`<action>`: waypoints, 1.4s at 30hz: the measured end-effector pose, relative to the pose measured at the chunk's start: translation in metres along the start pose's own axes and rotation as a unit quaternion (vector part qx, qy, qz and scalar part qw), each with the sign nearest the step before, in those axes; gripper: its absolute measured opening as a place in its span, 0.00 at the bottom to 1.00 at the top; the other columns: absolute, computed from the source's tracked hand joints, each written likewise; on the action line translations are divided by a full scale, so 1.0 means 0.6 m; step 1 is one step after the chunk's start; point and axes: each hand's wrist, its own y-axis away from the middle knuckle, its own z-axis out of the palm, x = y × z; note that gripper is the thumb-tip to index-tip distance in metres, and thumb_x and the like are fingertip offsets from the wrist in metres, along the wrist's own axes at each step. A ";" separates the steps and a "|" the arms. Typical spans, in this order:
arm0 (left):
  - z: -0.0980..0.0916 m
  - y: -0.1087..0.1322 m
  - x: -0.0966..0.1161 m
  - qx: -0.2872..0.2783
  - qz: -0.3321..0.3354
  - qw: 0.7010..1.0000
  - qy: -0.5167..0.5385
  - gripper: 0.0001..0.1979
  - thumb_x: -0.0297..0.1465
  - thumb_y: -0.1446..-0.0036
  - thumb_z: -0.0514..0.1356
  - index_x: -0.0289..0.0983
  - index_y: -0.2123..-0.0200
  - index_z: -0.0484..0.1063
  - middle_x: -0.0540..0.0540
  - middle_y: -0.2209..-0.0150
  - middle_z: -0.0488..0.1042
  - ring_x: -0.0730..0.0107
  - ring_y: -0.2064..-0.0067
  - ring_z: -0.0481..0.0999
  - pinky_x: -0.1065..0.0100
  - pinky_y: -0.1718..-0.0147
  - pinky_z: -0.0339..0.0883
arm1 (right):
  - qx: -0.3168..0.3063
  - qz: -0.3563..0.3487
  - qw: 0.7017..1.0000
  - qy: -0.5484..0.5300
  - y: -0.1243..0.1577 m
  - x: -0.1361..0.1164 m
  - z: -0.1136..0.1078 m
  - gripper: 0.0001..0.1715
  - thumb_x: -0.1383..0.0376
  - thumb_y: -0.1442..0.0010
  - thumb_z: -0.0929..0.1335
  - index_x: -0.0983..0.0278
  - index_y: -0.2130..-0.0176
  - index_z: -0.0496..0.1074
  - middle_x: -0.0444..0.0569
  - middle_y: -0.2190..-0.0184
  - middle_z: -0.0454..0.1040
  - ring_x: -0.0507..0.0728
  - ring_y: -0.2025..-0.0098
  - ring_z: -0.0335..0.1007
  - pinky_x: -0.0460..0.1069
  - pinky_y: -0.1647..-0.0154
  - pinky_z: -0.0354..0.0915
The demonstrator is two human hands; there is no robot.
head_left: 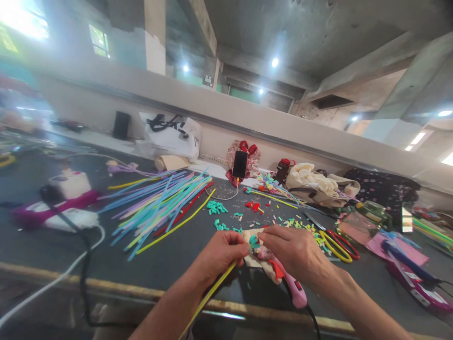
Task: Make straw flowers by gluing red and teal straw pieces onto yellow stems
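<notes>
My left hand (221, 252) is closed in a pinch on a yellow pipe cleaner (212, 292), whose length slants down toward me past the table edge. At its upper end sits a small cluster of teal pieces (254, 242) with a bit of red. My right hand (295, 250) has its thumb and fingers closed at that cluster, partly covering it. Below the right palm lies a pink hot glue gun (296, 292), its nozzle end hidden near a piece of cardboard (253, 261). Short teal cut pieces (216, 207) and red cut pieces (253, 206) are heaped beyond my hands.
Long coloured pipe cleaners (166, 203) are spread at left. Scissors (336, 245) and a glass jar (364, 222) stand right of my hands. A phone (239, 164) leans at the back. A power strip (71, 210) with cables lies far left.
</notes>
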 end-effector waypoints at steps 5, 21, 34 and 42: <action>0.004 0.002 0.004 0.038 0.038 0.999 0.001 0.07 0.32 0.62 0.60 0.34 0.83 0.66 0.55 0.90 0.64 0.82 0.87 0.54 0.76 0.86 0.44 | 0.113 0.053 0.991 -0.037 0.013 0.002 0.013 0.17 0.73 0.43 0.59 0.64 0.54 0.65 0.52 0.59 0.71 0.53 0.60 0.69 0.45 0.64 0.66; -0.002 0.000 0.003 0.057 0.052 0.992 0.102 0.08 0.32 0.63 0.63 0.34 0.82 0.68 0.55 0.89 0.65 0.84 0.88 0.52 0.77 0.87 0.41 | 0.135 0.058 0.989 -0.028 0.006 -0.016 0.022 0.22 0.74 0.45 0.60 0.62 0.50 0.62 0.52 0.55 0.69 0.55 0.56 0.67 0.48 0.60 0.65; 0.003 0.045 0.023 0.030 0.104 0.923 0.370 0.07 0.29 0.66 0.67 0.34 0.78 0.75 0.50 0.81 0.72 0.77 0.79 0.68 0.76 0.79 0.60 | 0.121 0.210 0.879 -0.412 -0.015 -0.102 0.042 0.08 0.65 0.45 0.62 0.61 0.66 0.70 0.44 0.72 0.73 0.53 0.69 0.67 0.45 0.68 0.60; 0.000 0.036 0.010 0.047 0.080 0.927 0.365 0.09 0.31 0.65 0.67 0.34 0.76 0.76 0.46 0.73 0.77 0.71 0.74 0.73 0.73 0.75 0.63 | 0.241 0.301 0.719 -0.579 -0.054 -0.119 0.056 0.08 0.62 0.49 0.65 0.65 0.73 0.69 0.43 0.80 0.70 0.50 0.78 0.64 0.42 0.78 0.58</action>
